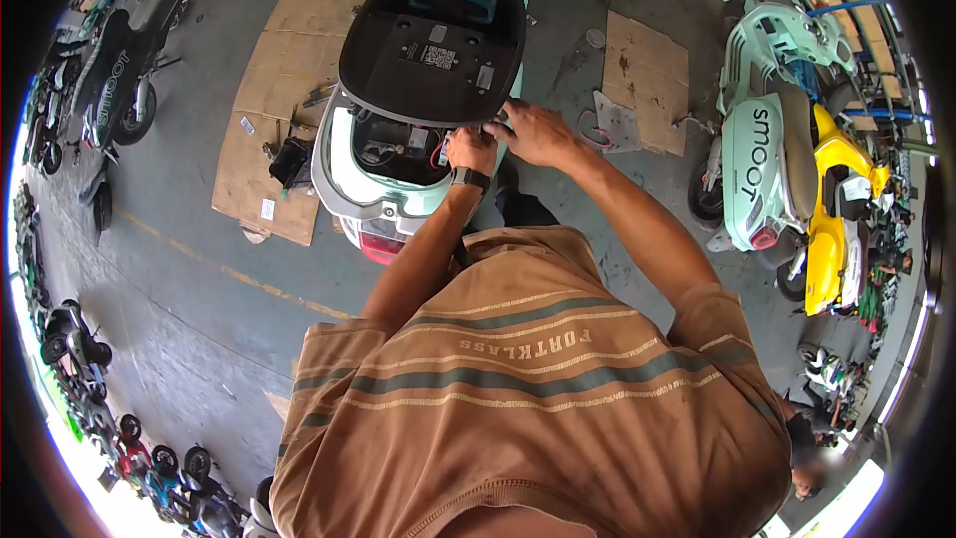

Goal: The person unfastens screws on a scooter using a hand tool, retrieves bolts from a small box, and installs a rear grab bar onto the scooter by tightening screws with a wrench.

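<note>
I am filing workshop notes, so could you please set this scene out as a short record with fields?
Left hand: the left hand is at the right side of an open compartment; dark watch on its wrist
Right hand: the right hand is beside it, near the raised seat
Grip: what either hand holds is unclear
Scooter: pale green scooter, red tail light
Left floor: cardboard
Right side: parked "smoot" scooter, yellow scooter

the brown shirt [558, 418] reads "fortklass" (upside down here). "smoot" stands on the mint scooter [753, 159] and the black scooter [121, 58].
</note>
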Action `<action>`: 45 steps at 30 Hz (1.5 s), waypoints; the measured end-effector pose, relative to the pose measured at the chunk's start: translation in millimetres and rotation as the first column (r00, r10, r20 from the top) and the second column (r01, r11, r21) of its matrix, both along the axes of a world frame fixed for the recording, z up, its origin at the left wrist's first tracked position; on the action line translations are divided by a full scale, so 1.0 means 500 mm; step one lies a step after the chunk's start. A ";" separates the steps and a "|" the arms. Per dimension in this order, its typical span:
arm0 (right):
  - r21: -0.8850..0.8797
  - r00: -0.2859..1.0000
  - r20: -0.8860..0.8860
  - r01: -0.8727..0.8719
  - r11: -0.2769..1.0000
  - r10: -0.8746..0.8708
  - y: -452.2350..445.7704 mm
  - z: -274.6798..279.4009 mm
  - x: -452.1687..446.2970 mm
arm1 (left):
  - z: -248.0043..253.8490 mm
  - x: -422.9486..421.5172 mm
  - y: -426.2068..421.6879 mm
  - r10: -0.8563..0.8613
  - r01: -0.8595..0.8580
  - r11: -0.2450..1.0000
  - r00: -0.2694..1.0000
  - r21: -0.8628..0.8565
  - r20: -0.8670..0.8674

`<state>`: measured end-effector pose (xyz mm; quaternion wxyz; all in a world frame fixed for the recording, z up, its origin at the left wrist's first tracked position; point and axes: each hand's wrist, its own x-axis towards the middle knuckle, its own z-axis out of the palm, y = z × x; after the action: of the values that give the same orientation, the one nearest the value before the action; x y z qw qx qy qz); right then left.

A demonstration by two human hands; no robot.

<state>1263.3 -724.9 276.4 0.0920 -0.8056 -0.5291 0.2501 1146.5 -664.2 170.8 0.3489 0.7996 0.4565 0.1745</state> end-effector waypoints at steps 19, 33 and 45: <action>0.301 0.998 0.033 0.036 0.953 -0.048 0.036 -0.092 0.000 | -0.030 0.014 -0.022 0.148 -0.150 0.988 0.984 0.020 0.096; 0.322 0.696 0.437 -0.712 0.624 0.569 0.079 -0.099 0.138 | 0.011 -0.006 -0.010 0.008 -0.010 1.000 0.989 0.011 0.146; 0.268 0.999 -0.031 0.023 0.963 -0.015 0.014 -0.047 -0.033 | -0.035 -0.017 -0.014 0.036 -0.021 0.998 0.962 -0.060 0.271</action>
<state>1247.0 -717.7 252.9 0.2101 -0.7872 -0.5488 0.1869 1138.2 -671.3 153.0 0.4282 0.7512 0.4206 0.2747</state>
